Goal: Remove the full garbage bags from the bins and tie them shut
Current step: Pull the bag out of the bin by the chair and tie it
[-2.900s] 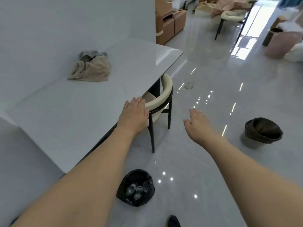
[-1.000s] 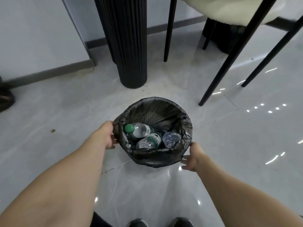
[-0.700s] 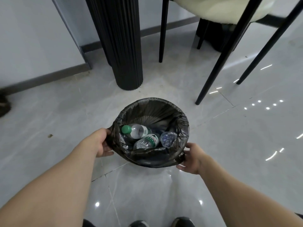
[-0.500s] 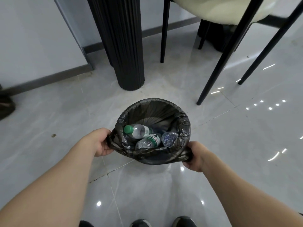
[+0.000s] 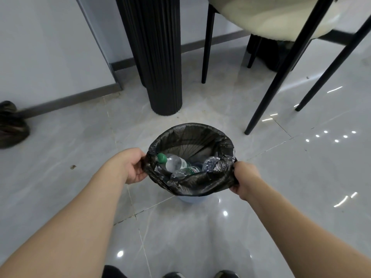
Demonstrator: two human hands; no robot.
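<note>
A black garbage bag [image 5: 200, 186] lines a small pale bin [image 5: 189, 198] on the floor in front of me. Only a sliver of the bin shows below the bag's near edge. Inside lie several clear plastic bottles [image 5: 174, 162], one with a green cap. My left hand [image 5: 131, 166] grips the bag's rim on the left side. My right hand [image 5: 244, 179] grips the rim on the right side. The near part of the rim is pulled up off the bin, while the far part still sits around the bin's edge.
A ribbed black table leg [image 5: 156, 57] stands just behind the bin. Thin black chair legs [image 5: 281, 77] under a cream seat [image 5: 267, 15] rise to the right. A tied dark bag [image 5: 11, 125] lies at the far left by the wall. My shoes [image 5: 200, 274] are at the bottom edge.
I bent down from the table to the bin. Both hands reached the bag's sides, took hold of the rim, and have lifted the near edge off the bin.
</note>
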